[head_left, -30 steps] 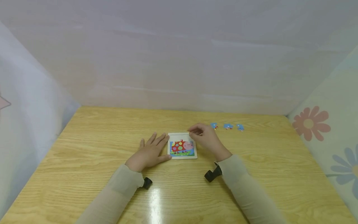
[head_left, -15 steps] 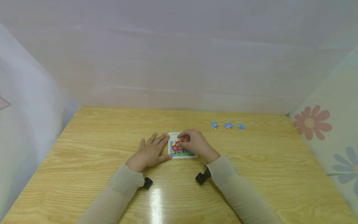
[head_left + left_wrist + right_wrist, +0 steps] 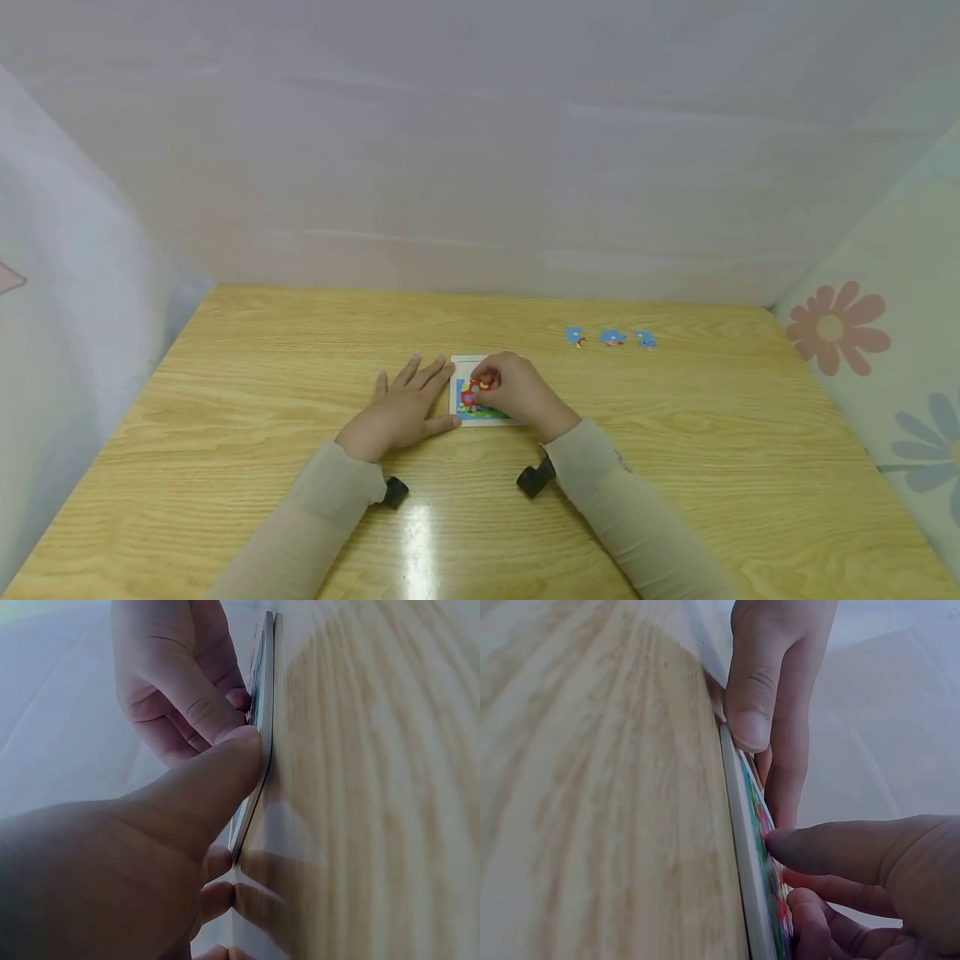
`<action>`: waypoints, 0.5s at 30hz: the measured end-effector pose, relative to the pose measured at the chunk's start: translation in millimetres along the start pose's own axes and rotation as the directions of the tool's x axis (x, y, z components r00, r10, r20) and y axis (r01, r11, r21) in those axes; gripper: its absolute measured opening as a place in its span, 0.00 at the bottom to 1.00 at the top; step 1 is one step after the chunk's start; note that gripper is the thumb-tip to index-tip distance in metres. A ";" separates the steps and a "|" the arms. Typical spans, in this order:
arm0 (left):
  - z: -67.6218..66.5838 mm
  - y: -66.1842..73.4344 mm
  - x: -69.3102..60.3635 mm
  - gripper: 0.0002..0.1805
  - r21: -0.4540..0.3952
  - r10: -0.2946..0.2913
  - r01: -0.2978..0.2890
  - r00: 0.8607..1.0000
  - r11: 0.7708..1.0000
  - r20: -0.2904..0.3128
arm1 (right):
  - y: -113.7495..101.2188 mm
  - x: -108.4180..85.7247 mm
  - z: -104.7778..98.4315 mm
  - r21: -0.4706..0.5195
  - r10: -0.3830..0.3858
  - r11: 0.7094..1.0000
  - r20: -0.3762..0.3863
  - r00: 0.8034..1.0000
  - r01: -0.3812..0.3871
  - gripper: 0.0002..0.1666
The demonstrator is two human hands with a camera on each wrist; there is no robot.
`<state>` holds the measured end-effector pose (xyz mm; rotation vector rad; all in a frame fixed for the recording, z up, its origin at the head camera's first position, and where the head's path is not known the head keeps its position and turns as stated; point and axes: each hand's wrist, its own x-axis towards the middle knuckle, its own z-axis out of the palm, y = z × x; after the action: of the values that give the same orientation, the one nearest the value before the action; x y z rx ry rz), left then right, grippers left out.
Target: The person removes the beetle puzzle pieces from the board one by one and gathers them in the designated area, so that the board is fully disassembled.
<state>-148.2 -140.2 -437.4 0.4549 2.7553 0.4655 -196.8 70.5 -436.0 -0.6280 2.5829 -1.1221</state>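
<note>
A small jigsaw puzzle (image 3: 491, 412) with a ladybug picture sits in a white-bordered tray (image 3: 452, 392) flat on the table; a white strip shows along its top. My left hand (image 3: 397, 417) lies spread on the table at the tray's left side. Its thumb rests on the tray's lower left corner, and fingertips touch the left edge. Over the picture, my right hand (image 3: 521, 392) bends its thumb and fingers down, pinching at a red ladybug puzzle piece (image 3: 784, 906) that looks level with the rest. The right hand hides the picture's right part.
Three loose blue puzzle pieces, a left one (image 3: 575, 336), a middle one (image 3: 612, 337) and a right one (image 3: 645, 340), lie in a row at the back right. Beyond the wooden table (image 3: 300, 333) hangs a pale cloth (image 3: 480, 167).
My right hand has moved left and down from the tray's upper right corner onto the ladybug picture. The left hand and the three loose pieces have stayed in place.
</note>
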 end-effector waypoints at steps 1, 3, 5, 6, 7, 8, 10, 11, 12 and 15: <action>0.1 -0.3 -0.1 0.48 0.002 0.000 0.000 1.000 1.000 0.001 | -0.4 0.4 0.3 -0.005 0.001 1.000 0.001 1.000 -0.001 0.12; -0.1 -0.5 -0.3 0.48 -0.001 -0.001 0.001 1.000 1.000 0.002 | -0.8 1.1 0.9 -0.013 0.006 1.000 0.002 1.000 -0.006 0.12; -0.8 0.3 -0.7 0.48 -0.003 -0.004 0.004 1.000 1.000 0.004 | -0.6 1.4 1.1 -0.009 0.012 1.000 0.004 1.000 -0.012 0.12; -0.9 0.6 -0.6 0.48 -0.003 -0.006 0.006 1.000 1.000 0.004 | -0.3 1.5 1.1 -0.003 0.013 1.000 0.005 1.000 -0.013 0.12; -0.7 0.5 -0.4 0.48 -0.004 -0.006 0.006 1.000 1.000 0.005 | -0.1 1.3 1.0 0.004 0.012 1.000 0.007 1.000 -0.012 0.13; -0.8 0.9 -0.4 0.48 -0.006 -0.007 0.007 1.000 1.000 0.006 | 0.2 1.2 0.9 0.010 0.013 1.000 0.010 1.000 -0.013 0.13; -1.0 1.3 -0.5 0.48 -0.006 -0.007 0.007 1.000 1.000 0.006 | 0.9 1.3 0.9 0.018 0.008 1.000 0.015 1.000 -0.008 0.12; -1.1 1.4 -0.6 0.48 -0.004 -0.008 0.008 1.000 1.000 0.006 | 1.3 1.3 0.9 0.018 0.005 1.000 0.018 1.000 -0.005 0.12; -1.1 1.4 -0.7 0.48 -0.004 -0.008 0.008 1.000 1.000 0.006 | 1.7 1.3 0.9 0.015 0.002 1.000 0.020 1.000 -0.002 0.12; -1.2 1.1 -0.5 0.48 0.000 -0.007 0.007 1.000 1.000 0.005 | 2.3 1.4 0.9 0.006 0.001 1.000 0.023 1.000 -0.001 0.12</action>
<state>-147.9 -139.7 -435.8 0.4463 2.7508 0.4628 -198.3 70.7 -438.4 -0.6346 2.5589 -1.1158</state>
